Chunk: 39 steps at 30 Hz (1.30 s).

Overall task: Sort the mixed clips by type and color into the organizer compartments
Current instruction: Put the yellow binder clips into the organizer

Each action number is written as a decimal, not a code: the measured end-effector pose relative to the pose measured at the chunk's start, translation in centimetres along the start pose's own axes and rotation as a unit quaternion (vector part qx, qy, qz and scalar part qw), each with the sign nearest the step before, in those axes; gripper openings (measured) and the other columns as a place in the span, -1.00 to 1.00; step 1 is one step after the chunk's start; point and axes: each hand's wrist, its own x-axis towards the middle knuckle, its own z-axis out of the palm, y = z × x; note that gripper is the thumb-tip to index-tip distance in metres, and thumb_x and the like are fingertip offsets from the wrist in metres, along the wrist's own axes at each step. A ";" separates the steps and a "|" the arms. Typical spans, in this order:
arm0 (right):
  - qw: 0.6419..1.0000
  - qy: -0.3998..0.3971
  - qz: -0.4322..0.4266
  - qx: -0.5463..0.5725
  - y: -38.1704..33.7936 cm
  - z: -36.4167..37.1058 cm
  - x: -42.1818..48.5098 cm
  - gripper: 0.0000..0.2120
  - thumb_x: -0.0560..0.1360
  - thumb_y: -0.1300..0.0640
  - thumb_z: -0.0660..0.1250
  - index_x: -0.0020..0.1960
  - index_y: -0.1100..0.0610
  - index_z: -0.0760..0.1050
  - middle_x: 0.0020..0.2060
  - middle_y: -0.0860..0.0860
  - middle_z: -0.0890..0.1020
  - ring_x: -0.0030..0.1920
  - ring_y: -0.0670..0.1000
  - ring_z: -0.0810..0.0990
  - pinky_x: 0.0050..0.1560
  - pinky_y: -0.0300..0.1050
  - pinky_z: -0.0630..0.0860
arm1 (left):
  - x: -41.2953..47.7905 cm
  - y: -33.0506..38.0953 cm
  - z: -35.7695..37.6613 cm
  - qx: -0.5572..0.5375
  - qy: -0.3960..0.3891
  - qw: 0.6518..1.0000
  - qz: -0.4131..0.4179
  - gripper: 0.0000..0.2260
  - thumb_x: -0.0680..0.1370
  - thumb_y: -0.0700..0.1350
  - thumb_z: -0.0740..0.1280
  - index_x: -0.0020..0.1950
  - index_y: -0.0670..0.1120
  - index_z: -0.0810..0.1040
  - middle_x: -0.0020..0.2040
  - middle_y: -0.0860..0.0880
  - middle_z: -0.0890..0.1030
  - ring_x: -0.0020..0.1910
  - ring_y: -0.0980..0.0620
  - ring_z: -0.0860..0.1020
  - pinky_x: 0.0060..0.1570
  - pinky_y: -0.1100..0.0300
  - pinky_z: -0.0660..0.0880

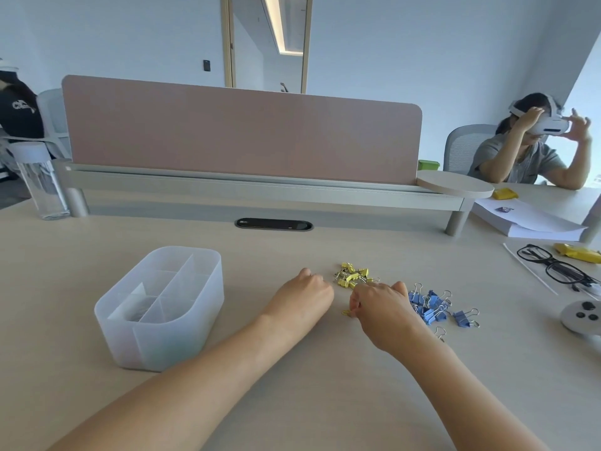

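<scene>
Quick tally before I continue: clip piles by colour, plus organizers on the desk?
Yellow clip pile: 1
Blue clip pile: 1
Organizer: 1
Total: 3
Too bunched to count singly.

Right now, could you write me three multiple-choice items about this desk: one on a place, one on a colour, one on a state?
1. Where does the organizer stand?
A) left of both hands
B) right of both hands
C) on the raised shelf

2. Which colour are the clips nearest the glasses?
A) red
B) blue
C) green

3. What is the right hand doing?
A) lying flat, fingers straight
B) pinching a yellow clip
C) holding the bottle

Key:
1 A: the organizer is beyond the left hand, on its left.
2 B: the blue pile lies between the right hand and the glasses.
3 B: the yellow clip sits at its curled fingertips.
</scene>
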 end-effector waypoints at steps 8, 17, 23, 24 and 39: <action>0.994 0.075 -0.018 0.080 -0.9 -0.4 -0.5 -0.93 0.57 0.03 0.26 -0.09 -0.09 0.42 -0.07 -0.17 0.58 0.01 -0.09 0.49 -0.07 -0.12 0.05 | -1.5 -1.4 -0.5 -0.092 -0.045 0.991 -0.091 -0.85 0.48 -0.31 0.23 -0.08 -0.21 0.59 -0.08 -0.17 0.59 -0.08 -0.16 0.53 -0.25 0.11 0.38; 0.969 0.104 -0.009 0.226 -2.3 -2.7 -0.9 -0.83 0.51 0.01 0.39 -0.22 -0.11 0.46 -0.27 -0.22 0.57 -0.24 -0.23 0.47 -0.01 -0.16 0.11 | -5.8 -3.1 -3.4 -0.320 0.054 0.929 -0.178 -0.91 0.46 -0.15 0.37 -0.11 -0.04 0.68 -0.23 0.06 0.63 -0.13 0.06 0.58 -0.19 0.22 0.54; 0.962 0.110 -0.041 0.245 -4.8 -5.7 -0.6 -0.81 0.51 0.01 0.40 -0.25 -0.14 0.45 -0.30 -0.23 0.55 -0.23 -0.19 0.49 0.01 -0.18 0.13 | -7.5 -4.9 -7.2 -0.336 0.101 0.920 -0.178 -0.95 0.42 -0.13 0.41 -0.19 0.01 0.66 -0.37 0.12 0.58 -0.29 0.20 0.50 -0.26 0.23 0.54; 0.961 0.115 -0.050 0.246 -5.7 -6.3 -0.3 -0.80 0.51 0.01 0.39 -0.25 -0.14 0.45 -0.29 -0.24 0.55 -0.23 -0.18 0.48 0.01 -0.18 0.14 | -7.9 -5.8 -7.8 -0.334 0.111 0.919 -0.179 -0.95 0.41 -0.13 0.42 -0.20 0.01 0.67 -0.36 0.11 0.60 -0.29 0.18 0.52 -0.25 0.24 0.54; 0.878 0.111 -0.088 0.458 -16.4 -7.5 3.1 -0.89 0.49 0.08 0.41 -0.21 -0.02 0.55 -0.28 -0.22 0.60 -0.34 -0.09 0.43 -0.20 -0.25 0.37 | -13.9 -15.6 -6.3 -0.322 0.119 0.912 -0.227 -0.93 0.40 -0.17 0.51 -0.22 0.00 0.69 -0.41 0.16 0.58 -0.38 0.31 0.51 -0.32 0.50 0.36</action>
